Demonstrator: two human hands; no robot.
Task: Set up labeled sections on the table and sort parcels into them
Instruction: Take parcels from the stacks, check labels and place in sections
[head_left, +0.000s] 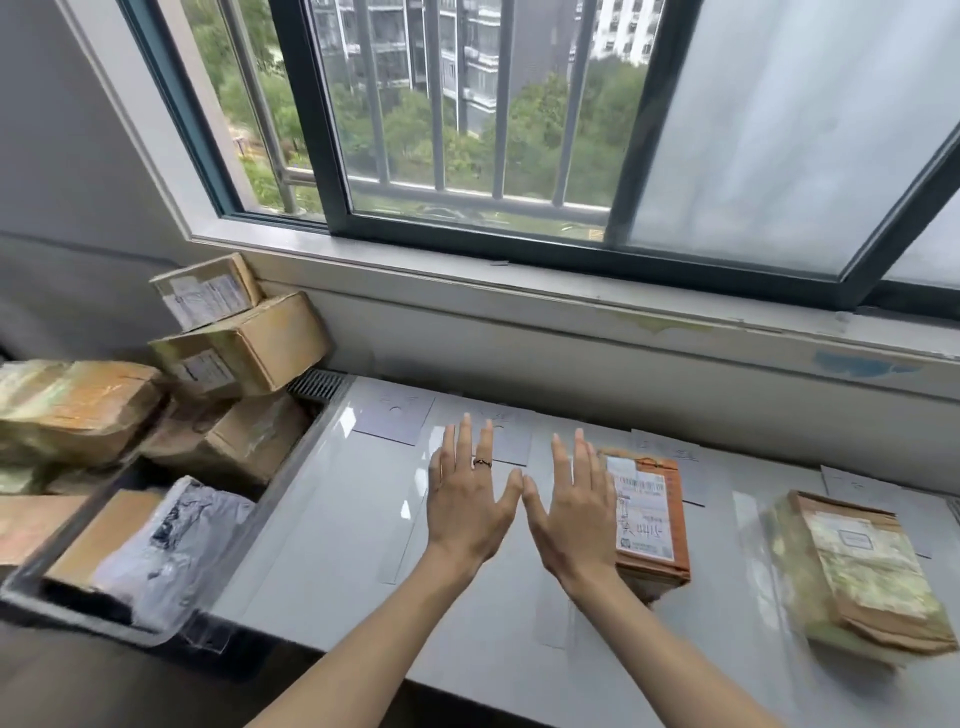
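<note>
You are holding your left hand (470, 499) and right hand (571, 512) flat above the grey table (332, 525), fingers spread and gripping nothing, thumbs nearly touching. Just right of your right hand, an orange-brown parcel (652, 514) is lying on the table; its shipping label is showing print and handwriting too blurred to read. A second parcel (857, 566) is sitting further right. 4 paper section labels (394, 420) are lying along the far edge, their markings too faint to read. Stacked cardboard boxes (244, 345) are crowding the left side, partly cut off.

We see two parcels flat on the desk (363, 545): orange box (654, 514) label-up mid-desk, taped tan parcel (862, 566) far right. Paper section labels (393, 420) lie along the back edge.
</note>
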